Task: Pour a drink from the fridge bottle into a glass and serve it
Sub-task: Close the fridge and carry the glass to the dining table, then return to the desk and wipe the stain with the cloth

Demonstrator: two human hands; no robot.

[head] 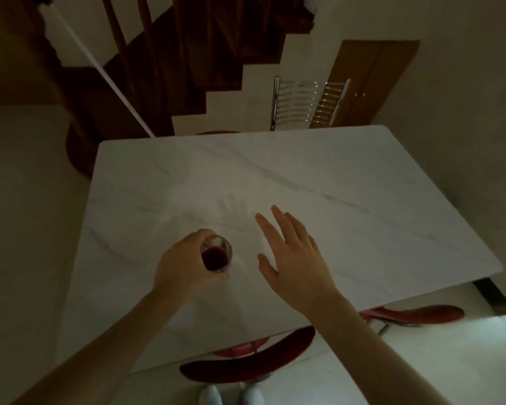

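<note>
Fingers (205, 233) wrap glass (216, 254) — above table (362, 200)

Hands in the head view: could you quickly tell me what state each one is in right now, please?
Left hand: holding the glass of dark red drink.
Right hand: open, fingers spread, holding nothing.

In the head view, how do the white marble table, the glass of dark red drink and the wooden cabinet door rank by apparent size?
1. White marble table
2. Wooden cabinet door, though it stands farther away
3. Glass of dark red drink
</note>
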